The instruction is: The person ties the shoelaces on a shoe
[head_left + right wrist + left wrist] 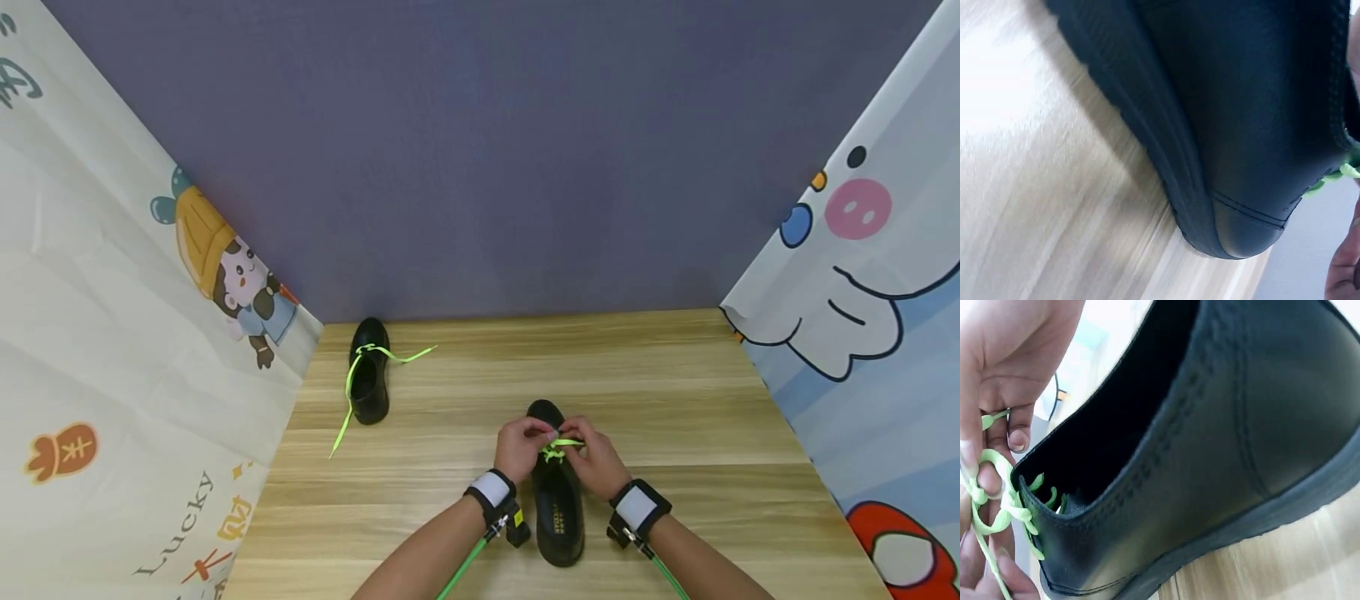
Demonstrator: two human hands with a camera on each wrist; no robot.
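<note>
A black shoe lies toe-away on the wooden surface, and a bright green lace crosses its front. On its left side my left hand pinches the lace between thumb and finger. From the other side my right hand pinches the lace too. In the left wrist view, fingers of both hands grip looped lace beside the opening of the shoe. The right wrist view is mostly the side of the shoe, with part of a hand at the right edge.
A second black shoe with loose green lace ends stands at the back left of the wooden surface. Behind rises a dark grey-blue panel. Printed white cloths hang at both sides.
</note>
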